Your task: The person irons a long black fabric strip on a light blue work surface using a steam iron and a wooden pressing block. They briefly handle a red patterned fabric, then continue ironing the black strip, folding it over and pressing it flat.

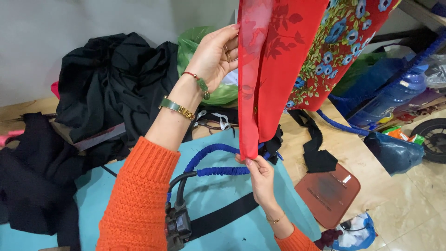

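Observation:
A red garment [274, 60] with a sheer floral panel and a blue-flower print hangs down from the top of the head view. My left hand [216, 56], raised high, pinches the sheer left edge of the fabric near the top. It wears a green bracelet and a red cord with a green charm. Lower down, my right hand [260, 174] grips the bottom corner of the same red fabric, pulling it straight. Both arms are in orange knit sleeves.
A black cloth heap [111, 83] lies at the back left on a teal mat [223, 190]. A blue covered hose [213, 160] leads to a dark iron [179, 225]. A rust-red pad [327, 193], a green bag [195, 44] and a blue water bottle [395, 93] sit around.

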